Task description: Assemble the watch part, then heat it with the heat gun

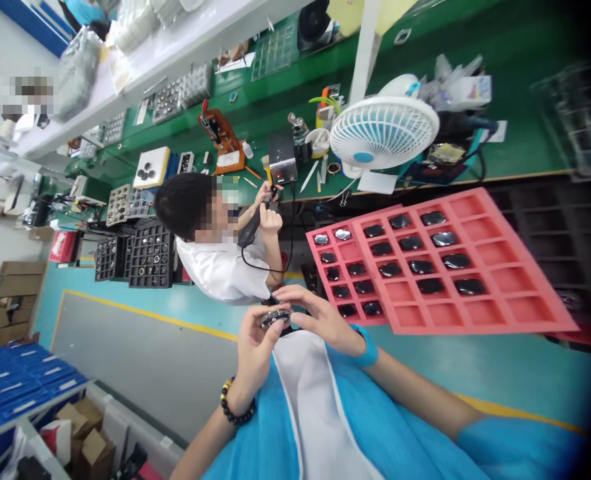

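In front of my chest, I hold a small round dark watch head (275, 319) with a metallic rim. My left hand (256, 343), with a beaded bracelet at its wrist, is closed around its left side, thumb in front. From the right comes my right hand (328, 325), a blue band at the wrist. Its thumb is at the watch head's right edge and its longer fingers reach over the far side. The exact contact of those fingertips is partly hidden. To the right are two red foam trays (518, 250), partly filled with dark shiny pieces in compartments.
A co-worker in white (215, 267) sits close ahead, holding a dark corded tool (251, 230). Beyond runs a green workbench (285, 80) with a white fan (385, 133). Black trays of parts (150, 257) stand at left. Blue bins (20, 383) and cartons (92, 447) are lower left.
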### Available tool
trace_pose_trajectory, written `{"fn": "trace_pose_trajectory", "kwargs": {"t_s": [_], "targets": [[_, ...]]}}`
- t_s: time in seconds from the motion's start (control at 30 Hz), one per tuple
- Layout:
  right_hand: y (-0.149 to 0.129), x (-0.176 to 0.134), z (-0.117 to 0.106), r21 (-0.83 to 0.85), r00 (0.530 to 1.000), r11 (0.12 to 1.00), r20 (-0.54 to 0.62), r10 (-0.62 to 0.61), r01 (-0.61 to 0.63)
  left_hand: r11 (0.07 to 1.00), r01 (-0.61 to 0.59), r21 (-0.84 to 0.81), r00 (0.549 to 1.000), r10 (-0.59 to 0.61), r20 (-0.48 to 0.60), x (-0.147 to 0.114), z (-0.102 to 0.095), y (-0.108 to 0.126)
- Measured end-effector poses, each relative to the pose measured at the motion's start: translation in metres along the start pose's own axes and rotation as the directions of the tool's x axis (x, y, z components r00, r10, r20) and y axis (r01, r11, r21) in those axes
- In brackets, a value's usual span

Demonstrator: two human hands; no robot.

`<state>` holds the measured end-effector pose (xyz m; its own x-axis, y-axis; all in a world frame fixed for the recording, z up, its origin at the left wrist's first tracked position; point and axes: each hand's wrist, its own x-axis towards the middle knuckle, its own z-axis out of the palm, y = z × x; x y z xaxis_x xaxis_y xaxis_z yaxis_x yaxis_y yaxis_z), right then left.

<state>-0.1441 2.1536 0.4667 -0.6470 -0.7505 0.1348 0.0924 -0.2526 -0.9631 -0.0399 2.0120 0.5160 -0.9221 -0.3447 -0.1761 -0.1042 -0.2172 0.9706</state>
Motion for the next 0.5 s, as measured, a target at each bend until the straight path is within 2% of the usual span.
{"fn": "trace_pose_trajectory", "kwargs": {"t_s": [0.1, 0.23, 0.5], "targets": [[-0.012, -0.003, 0.008, -0.011, 0.999, 0.999, -0.004, -0.053, 0.053, 0.991, -0.075, 0.11, 0.997, 0.076, -0.006, -0.003, 0.002, 0.005], [-0.023, -0.006, 0.015, 0.029, 0.999, 0.998, -0.008, -0.051, 0.051, 0.966, -0.123, 0.226, 0.991, 0.133, -0.03, -0.006, 0.003, 0.01], [-0.028, -0.008, 0.018, 0.07, 0.999, 0.997, -0.029, -0.023, 0.025, 0.955, -0.058, 0.291, 0.996, 0.076, -0.05, -0.014, 0.0, 0.007]]}}
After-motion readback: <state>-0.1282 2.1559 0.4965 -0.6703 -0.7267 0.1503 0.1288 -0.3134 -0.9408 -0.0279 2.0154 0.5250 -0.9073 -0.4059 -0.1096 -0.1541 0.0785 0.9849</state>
